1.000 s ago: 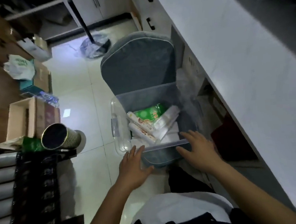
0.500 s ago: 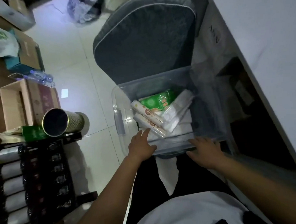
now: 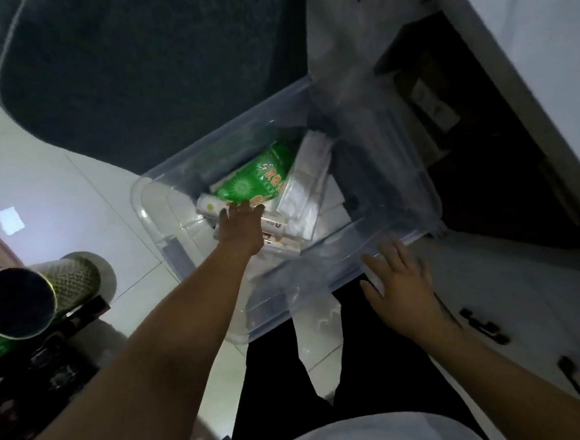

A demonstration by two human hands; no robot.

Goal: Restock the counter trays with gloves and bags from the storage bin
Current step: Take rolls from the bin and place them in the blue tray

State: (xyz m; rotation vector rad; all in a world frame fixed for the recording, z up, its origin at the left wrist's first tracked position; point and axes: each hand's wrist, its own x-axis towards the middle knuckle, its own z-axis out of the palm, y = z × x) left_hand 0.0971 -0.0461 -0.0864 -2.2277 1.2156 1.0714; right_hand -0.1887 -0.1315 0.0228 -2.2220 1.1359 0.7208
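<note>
Fingers of the left hand [image 3: 241, 228] lie spread, holding nothing, touching the green printed plastic packet [image 3: 257, 184]. Best curl round it fully before lifting from the clear plastic storage bin [image 3: 413, 190]; the right hand [image 3: 401, 286] hovers flat, empty.

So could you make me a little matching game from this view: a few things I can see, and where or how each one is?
Things:
1. left hand
2. right hand
3. green packet
4. grey cushion

Places or states:
A. lying inside the clear bin, among white packs
B. reaching down into the bin, fingers at the packs
C. open, at the bin's near rim
D. beyond the bin's far side

Pairs: 1-B, 2-C, 3-A, 4-D
</note>
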